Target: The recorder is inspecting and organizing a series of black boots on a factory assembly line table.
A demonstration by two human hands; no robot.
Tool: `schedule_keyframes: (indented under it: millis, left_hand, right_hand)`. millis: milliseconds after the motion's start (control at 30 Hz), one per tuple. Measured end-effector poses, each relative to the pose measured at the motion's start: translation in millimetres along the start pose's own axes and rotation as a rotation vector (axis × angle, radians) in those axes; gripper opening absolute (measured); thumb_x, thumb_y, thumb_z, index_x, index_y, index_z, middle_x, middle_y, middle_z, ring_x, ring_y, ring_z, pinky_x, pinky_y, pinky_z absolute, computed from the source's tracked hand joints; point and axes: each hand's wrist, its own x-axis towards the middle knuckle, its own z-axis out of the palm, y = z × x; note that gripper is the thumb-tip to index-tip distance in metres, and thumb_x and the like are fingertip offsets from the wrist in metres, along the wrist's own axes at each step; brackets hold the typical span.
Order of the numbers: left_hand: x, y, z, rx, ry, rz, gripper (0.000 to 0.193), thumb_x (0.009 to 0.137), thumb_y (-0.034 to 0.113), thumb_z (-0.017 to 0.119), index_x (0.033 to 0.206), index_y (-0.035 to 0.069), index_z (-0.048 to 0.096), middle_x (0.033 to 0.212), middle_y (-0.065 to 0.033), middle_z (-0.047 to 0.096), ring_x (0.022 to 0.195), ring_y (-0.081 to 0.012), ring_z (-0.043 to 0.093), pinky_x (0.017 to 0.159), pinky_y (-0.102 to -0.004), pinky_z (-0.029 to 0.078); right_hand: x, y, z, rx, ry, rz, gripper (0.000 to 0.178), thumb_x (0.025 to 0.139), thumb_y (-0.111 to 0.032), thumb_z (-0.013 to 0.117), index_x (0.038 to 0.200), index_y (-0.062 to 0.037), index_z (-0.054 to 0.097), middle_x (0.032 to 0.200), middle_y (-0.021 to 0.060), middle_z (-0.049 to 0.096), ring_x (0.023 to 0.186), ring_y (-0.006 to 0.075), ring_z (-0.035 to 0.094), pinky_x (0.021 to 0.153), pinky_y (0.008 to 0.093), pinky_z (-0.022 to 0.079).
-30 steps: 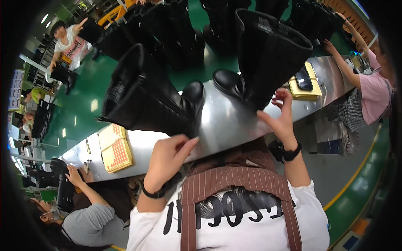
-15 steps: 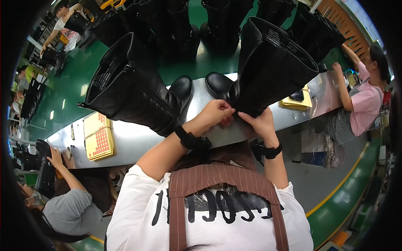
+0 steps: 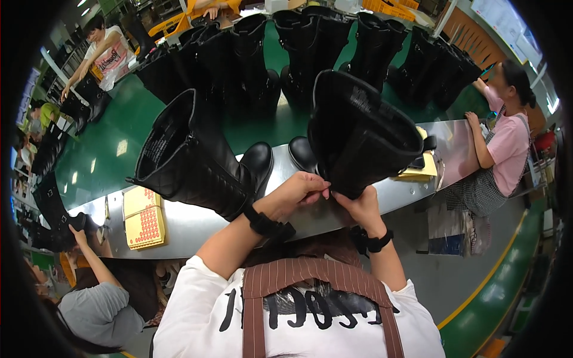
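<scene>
One tall, leathery black boot (image 3: pixel 349 167) is standing on the metal table (image 3: pixel 185 222), the right hand (image 3: pixel 361 210) gripping its heel, the left hand (image 3: pixel 300 190) pinching closed beside its ankle, on what I cannot tell. One quilted boot (image 3: pixel 200 173) is standing leftward; two yellow stacks (image 3: pixel 143 218) are flanking.

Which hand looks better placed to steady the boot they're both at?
Probably the right hand: it sits at the lower end of the boot, fingers partly hidden there. The left hand has its fingertips bunched together, its forearm slanting in from the left.

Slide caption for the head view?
Left hand and right hand low beside a black boot, another boot standing at left.
</scene>
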Motion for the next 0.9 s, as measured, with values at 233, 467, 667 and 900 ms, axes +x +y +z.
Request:
schedule_keyframes:
  millis: [233,467,667,900]
  left_hand:
    - [-96.5,104.0,34.3,-0.012,-0.156,0.467,0.027,0.098,0.019,0.051,0.082,0.0,0.063,0.06,0.0004,0.053,0.046,-0.003,0.041,0.044,-0.0175,0.029]
    - [-95.2,56.1,16.7,0.253,-0.113,0.512,0.031,0.101,0.029,0.049,0.113,0.003,0.061,0.071,0.0001,0.057,0.065,-0.0051,0.053,0.06,-0.0215,0.045]
    - [-163.8,-11.2,-48.9,0.595,-0.001,0.205,0.034,0.097,0.035,0.056,0.099,0.001,0.063,0.076,0.0008,0.06,0.071,-0.0065,0.055,0.064,-0.0247,0.046]
    - [-209.4,-47.8,-86.9,0.962,0.704,0.05,0.08,0.073,0.06,0.072,0.121,-0.001,0.054,0.106,-0.0207,0.064,0.096,-0.0347,0.063,0.085,-0.0383,0.05]
  right_hand:
    - [-5.7,1.5,6.3,-0.057,0.039,-0.078,0.042,0.073,-0.013,0.079,0.109,-0.0017,0.064,0.098,0.0142,0.07,0.09,0.0248,0.068,0.08,0.0334,0.052]
    - [-6.4,-4.7,13.8,0.11,0.017,0.024,0.052,0.072,-0.009,0.081,0.117,0.0022,0.059,0.11,0.0111,0.068,0.101,0.0195,0.065,0.09,0.0321,0.05]
    - [-7.6,-11.3,22.5,0.137,0.125,0.031,0.052,0.063,-0.015,0.086,0.106,0.0052,0.065,0.103,0.0137,0.07,0.096,0.0214,0.067,0.088,0.0331,0.05]
    - [-7.8,-8.9,25.0,0.144,0.133,0.031,0.054,0.061,-0.01,0.084,0.109,0.0047,0.063,0.105,0.0132,0.069,0.098,0.0213,0.066,0.09,0.0338,0.049]
